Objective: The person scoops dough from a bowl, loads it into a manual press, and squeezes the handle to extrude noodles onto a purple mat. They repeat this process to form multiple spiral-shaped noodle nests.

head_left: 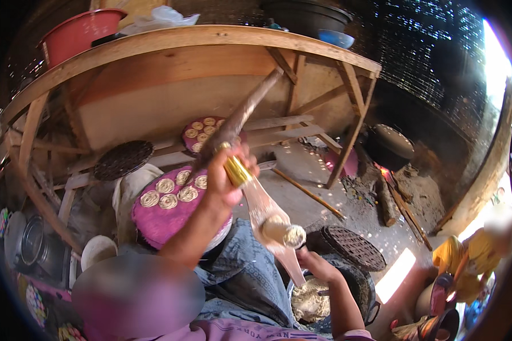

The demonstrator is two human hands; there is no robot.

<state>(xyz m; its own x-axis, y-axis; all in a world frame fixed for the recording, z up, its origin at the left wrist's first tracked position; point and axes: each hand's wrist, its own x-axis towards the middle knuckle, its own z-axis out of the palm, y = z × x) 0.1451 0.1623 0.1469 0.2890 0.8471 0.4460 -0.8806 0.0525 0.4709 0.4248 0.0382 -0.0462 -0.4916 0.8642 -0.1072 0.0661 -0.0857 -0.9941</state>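
My left hand (228, 177) is closed round the gold metal cylinder (237, 171) of a wooden press, whose long dark handle (250, 106) points up and away. Below it slants the press's pale wooden body (260, 206), with a round cup (293, 236) full of dough. Close beside the cup is my right hand (318, 266), fingers bent in; what they grip is hidden. Under that hand stands a dark pot (365, 284) of pale dough (310, 301), with a utensil handle in it. Coiled dough rounds (168, 200) lie on a purple cloth-covered surface (153, 224) to my left.
Ahead stands a long wooden table (222, 35) bearing a red basin (79, 37). A second purple round (194, 149) holds more coils. A dark woven disc (352, 248) lies by the pot. At right, a black pot (389, 145) sits over burning logs (385, 202); a person in yellow (483, 250) is nearby.
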